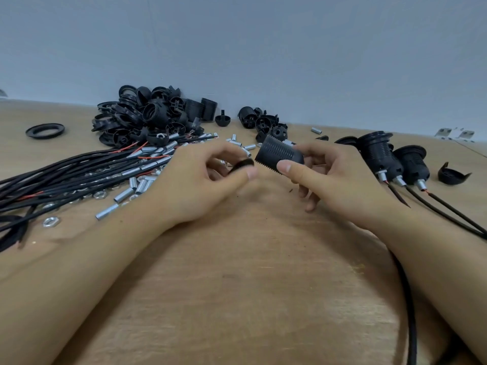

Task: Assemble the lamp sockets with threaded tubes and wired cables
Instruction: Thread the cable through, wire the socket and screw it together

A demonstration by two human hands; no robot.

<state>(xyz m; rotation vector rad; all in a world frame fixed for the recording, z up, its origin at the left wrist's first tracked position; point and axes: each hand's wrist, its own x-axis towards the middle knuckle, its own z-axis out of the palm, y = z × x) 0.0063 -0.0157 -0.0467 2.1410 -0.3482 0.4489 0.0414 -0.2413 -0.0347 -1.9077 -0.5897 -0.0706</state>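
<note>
Right hand (329, 177) gripping ribbed black plastic socket shell (279, 157), threaded end angled toward thin black plastic ring (241, 165) pinched in left hand (203, 185), presumably for screwing on.

My wooden table (250, 272) carries black cables (60, 175) at nine o'clock, silver threaded tubes (123, 194) and nuts (51, 221) beside them, a heap of black socket parts (155, 117) at eleven o'clock, and finished sockets (390, 159) at two o'clock.

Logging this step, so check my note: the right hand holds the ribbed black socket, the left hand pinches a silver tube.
One slip: in the head view the left hand pinches a black ring, not a silver tube. The right hand does hold the ribbed black socket.
</note>
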